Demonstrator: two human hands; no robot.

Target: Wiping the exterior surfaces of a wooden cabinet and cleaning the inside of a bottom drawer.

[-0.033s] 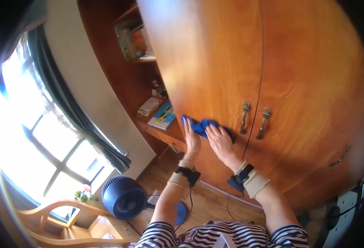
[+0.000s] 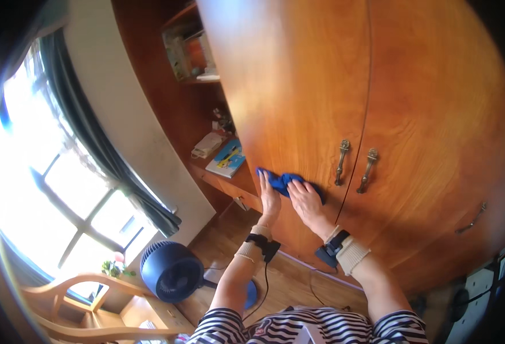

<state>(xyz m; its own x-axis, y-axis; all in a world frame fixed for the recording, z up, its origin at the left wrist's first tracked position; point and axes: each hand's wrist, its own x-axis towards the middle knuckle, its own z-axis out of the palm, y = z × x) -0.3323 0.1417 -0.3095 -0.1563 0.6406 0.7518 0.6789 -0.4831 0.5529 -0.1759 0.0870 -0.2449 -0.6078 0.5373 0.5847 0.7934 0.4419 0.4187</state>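
Note:
A blue cloth (image 2: 281, 182) lies bunched against the wooden wardrobe door (image 2: 298, 103), low down near its left edge. My left hand (image 2: 269, 198) holds the left end of the cloth to the wood, its fingers pointing up. Close beside it, my right hand (image 2: 305, 202) presses the cloth's right part to the same door, fingers bent over the fabric. Part of the cloth is hidden under both hands. To the right of my right hand is a metal door handle (image 2: 342, 163), with a second handle (image 2: 367, 171) across the gap on the neighbouring door.
Left of the wardrobe, a desk shelf (image 2: 246, 179) bears a colourful book (image 2: 227, 159) and a white item (image 2: 207, 144). A dark blue fan (image 2: 173, 271) stands on the wooden floor, by a wooden chair back (image 2: 80, 281). A curtain (image 2: 86, 109) hangs at the bright window.
Both hands and the cloth sit slightly lower in the picture than before. The view has shifted a little; the hands' hold on the cloth looks the same.

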